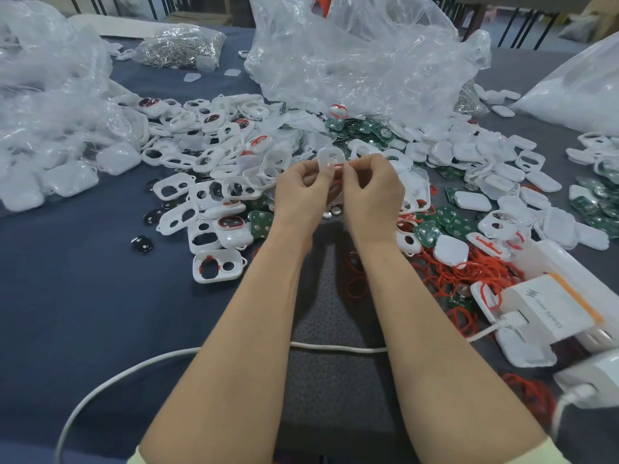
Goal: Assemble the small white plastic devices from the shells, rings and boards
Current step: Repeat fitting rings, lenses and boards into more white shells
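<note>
- Left hand and right hand meet above the bench, fingers curled: the left pinches a white shell, the right pinches a red ring against its lower edge
- The shell is held lifted clear of the piles, probably so both thumbs can press the ring into its rim
- Supplies lie within reach: open shells to the left, green boards beyond, loose rings to the right
- Fingers hide most of the ring and the shell's lower half; whether the ring is seated cannot be told
</note>
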